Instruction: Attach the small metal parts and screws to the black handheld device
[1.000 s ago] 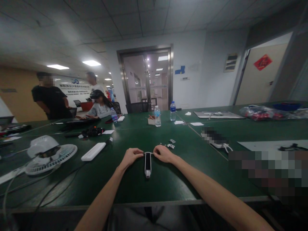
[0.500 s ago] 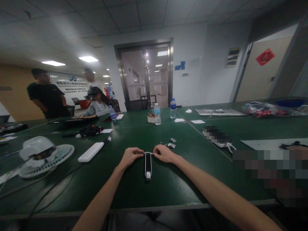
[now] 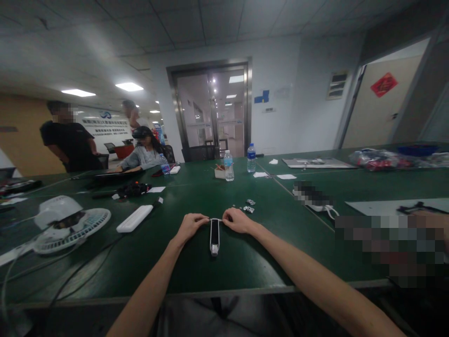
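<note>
A long, narrow device with a white frame and a dark middle lies on the green table, its far end pointing away from me. A pale silvery block forms its near end. My left hand is closed in a pinch at the far left corner of the device. On the opposite corner, my right hand pinches in the same way. Thin pale bits stick out sideways between the device and the fingertips; their exact form is too small to make out. Several small metal parts lie just beyond my right hand.
To the left are a white fan, cables and a white power strip. Water bottles and a small box stand farther back. At right lies a dark device with a white cable; another person's hand is near the edge.
The view has shifted slightly, so the table things sit a little higher in it. Both hands keep their pinch at the device's far end, with hardly any movement.
</note>
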A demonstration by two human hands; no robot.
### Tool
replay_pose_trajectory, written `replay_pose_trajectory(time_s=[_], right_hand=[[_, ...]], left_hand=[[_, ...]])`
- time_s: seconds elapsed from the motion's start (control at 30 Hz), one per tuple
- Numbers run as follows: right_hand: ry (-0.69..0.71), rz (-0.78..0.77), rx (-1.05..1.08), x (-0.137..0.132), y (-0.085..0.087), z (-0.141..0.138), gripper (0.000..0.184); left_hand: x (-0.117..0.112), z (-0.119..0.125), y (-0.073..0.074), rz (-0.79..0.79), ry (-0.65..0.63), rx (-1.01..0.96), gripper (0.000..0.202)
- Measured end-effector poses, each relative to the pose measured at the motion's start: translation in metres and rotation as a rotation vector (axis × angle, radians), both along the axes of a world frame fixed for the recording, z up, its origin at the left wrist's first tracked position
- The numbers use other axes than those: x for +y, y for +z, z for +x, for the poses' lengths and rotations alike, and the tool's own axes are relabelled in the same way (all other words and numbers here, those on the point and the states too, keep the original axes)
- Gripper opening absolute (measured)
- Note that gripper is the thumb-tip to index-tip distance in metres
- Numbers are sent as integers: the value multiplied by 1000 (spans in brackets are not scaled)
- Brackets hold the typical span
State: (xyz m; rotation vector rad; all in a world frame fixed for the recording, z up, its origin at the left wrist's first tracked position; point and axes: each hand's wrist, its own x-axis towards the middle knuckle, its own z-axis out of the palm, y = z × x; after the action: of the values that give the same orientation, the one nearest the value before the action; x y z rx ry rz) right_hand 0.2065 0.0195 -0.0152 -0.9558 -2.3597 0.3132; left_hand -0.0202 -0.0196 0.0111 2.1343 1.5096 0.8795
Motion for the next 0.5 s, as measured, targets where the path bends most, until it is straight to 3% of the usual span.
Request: replay_pose_trajectory(time_s=[0.27,0.5], right_hand=[[-5,-24,-13,-4,5,0,10],[-1,-30,-22,-3,5,0,10]], left_hand=[[-5,3,4,-28,33,-107,31],[-4,-2,7,-133,-29,-186,27]])
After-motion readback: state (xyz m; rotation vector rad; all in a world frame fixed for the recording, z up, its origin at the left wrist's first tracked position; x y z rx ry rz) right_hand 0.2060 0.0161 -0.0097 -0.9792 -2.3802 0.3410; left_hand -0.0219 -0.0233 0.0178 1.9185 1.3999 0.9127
